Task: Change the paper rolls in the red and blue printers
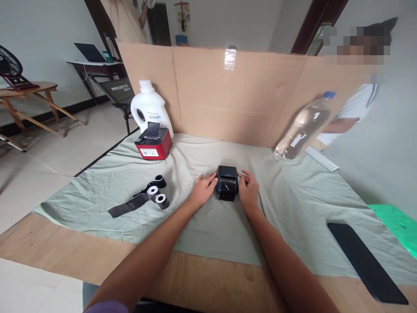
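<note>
A small black receipt printer (227, 171) sits on the cloth in front of me, with a glossy black strip (228, 190) hanging down its front. My left hand (204, 189) touches its left side, fingertips and thumb against the casing. On the opposite side, my right hand (248, 188) presses its bent fingers to the casing, so the printer is held between both hands. To the left lie several small rolls on white cores, among them a black roll (162, 200) and an unrolled black strip (128, 206).
Behind stand a red printer (159, 150), a white detergent jug (151, 106) and a cardboard panel (228, 100). A clear bottle (301, 130) leans at the back right. A dark flat slab (366, 261) lies at the front right. One person (355, 108) is beyond the panel's right end, another (125, 21) behind it.
</note>
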A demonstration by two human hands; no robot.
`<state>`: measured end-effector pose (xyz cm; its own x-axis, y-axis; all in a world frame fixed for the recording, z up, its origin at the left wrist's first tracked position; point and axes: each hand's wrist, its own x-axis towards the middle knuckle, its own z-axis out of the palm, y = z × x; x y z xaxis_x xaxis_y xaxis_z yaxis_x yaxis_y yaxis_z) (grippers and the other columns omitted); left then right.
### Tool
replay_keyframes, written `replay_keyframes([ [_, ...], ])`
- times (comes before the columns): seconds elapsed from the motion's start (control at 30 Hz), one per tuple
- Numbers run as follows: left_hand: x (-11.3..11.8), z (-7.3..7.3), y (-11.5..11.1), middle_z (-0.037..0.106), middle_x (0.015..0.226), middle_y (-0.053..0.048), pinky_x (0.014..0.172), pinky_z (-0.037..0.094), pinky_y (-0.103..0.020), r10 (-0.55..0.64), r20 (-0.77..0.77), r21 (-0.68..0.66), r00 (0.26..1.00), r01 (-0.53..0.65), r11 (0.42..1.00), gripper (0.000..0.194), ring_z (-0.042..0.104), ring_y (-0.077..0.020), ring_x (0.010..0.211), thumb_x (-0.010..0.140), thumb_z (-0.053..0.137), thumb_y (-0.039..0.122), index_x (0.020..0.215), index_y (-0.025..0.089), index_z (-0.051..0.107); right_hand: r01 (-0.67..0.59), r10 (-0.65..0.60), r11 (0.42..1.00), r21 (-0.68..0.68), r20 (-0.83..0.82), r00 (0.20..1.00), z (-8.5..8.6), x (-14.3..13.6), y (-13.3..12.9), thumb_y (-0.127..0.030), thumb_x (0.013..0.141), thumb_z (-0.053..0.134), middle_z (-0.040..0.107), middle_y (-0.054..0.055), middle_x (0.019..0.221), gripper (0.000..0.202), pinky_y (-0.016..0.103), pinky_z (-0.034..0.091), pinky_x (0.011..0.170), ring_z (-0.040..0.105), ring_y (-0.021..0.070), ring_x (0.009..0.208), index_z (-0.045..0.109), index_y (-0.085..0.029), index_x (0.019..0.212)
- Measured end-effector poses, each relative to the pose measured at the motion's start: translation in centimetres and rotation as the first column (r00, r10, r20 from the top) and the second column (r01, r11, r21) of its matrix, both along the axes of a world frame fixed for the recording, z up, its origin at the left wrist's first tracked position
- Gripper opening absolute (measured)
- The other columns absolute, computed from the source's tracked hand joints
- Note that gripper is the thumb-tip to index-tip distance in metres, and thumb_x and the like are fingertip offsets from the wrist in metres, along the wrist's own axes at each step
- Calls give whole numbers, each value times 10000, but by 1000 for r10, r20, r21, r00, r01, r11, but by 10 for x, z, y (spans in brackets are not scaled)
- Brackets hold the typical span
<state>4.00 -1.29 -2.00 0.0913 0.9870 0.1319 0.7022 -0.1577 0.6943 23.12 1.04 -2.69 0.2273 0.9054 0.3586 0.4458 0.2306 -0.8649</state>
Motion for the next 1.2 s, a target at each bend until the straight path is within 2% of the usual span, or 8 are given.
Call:
replay_keyframes([
  [0.23, -1, 2, -3, 517, 1536, -63, 1289, 158, -449, -7, 34, -16, 999, 7, 1000, 539, 460, -220, 1458, 1002, 472, 445, 1499, 238, 515, -68, 69, 997, 23, -56, 996, 3, 1, 1, -295, 907, 419, 753, 161, 1190, 414, 430, 528, 998, 709, 250, 1109, 623, -139, 1232],
  [0.4, -2, 5, -2, 529, 1527, -61, 1288, 160, -456, -16, 33, -27, 999, 17, 999, 541, 447, -219, 1467, 999, 478, 440, 1502, 244, 510, -254, 253, 967, -3, -62, 965, 1, 5, 13, -374, 947, 434, 583, 145, 1474, 485, 425, 412, 1170, 552, 210, 1374, 528, -160, 1372],
  [0.5, -1, 6, -2, 542, 1516, -73, 1286, 171, -456, -15, 19, -24, 1000, 16, 1000, 541, 453, -213, 1463, 1000, 477, 441, 1496, 228, 515, -320, 318, 945, -71, -26, 948, 1, 10, 21, -438, 957, 442, 587, 119, 1476, 496, 457, 394, 1187, 543, 219, 1384, 542, -195, 1379],
  [0.63, -1, 5, -4, 552, 1509, -74, 1281, 186, -452, -14, -2, 6, 1000, 14, 1000, 541, 465, -202, 1454, 1003, 467, 471, 1485, 232, 523, -303, 306, 948, -97, 16, 952, 12, 14, 36, -492, 921, 505, 685, 145, 1340, 512, 466, 545, 1000, 680, 272, 1177, 610, -173, 1307],
  [0.8, -1, 4, -4, 567, 1500, -47, 1281, 205, -425, -2, 14, 9, 1000, 2, 1000, 551, 483, -185, 1437, 995, 462, 530, 1472, 264, 534, -212, 244, 964, -159, 217, 945, 46, 10, 63, -376, 898, 519, 736, 128, 1239, 426, 349, 559, 670, 673, 174, 682, 641, -174, 1252],
  [1.03, -2, 7, -6, 596, 1475, -46, 1278, 222, -430, -7, 14, 16, 1000, 6, 1000, 568, 479, -202, 1440, 988, 457, 547, 1468, 254, 537, -79, 174, 982, -169, 677, 715, 86, 4, 71, -285, 847, 604, 770, 86, 881, 107, 335, 509, 757, 713, 242, 848, 660, -194, 852],
  [1.13, -3, 8, -7, 590, 1483, -26, 1279, 216, -436, -18, 14, 25, 1000, 18, 1000, 566, 480, -205, 1438, 994, 432, 554, 1482, 279, 515, -100, 276, 939, -329, 548, 789, 89, 2, 65, -340, 865, 599, 775, 96, 922, 156, 295, 497, 610, 697, 184, 649, 627, -189, 895],
  [1.2, -3, 7, -7, 592, 1482, -29, 1279, 213, -432, -17, 14, 27, 1000, 17, 999, 574, 486, -203, 1433, 994, 424, 564, 1481, 276, 513, -173, 333, 891, -421, 345, 878, 88, 0, 63, -342, 864, 588, 756, 137, 1126, 230, 279, 478, 515, 666, 143, 549, 600, -178, 1023],
])
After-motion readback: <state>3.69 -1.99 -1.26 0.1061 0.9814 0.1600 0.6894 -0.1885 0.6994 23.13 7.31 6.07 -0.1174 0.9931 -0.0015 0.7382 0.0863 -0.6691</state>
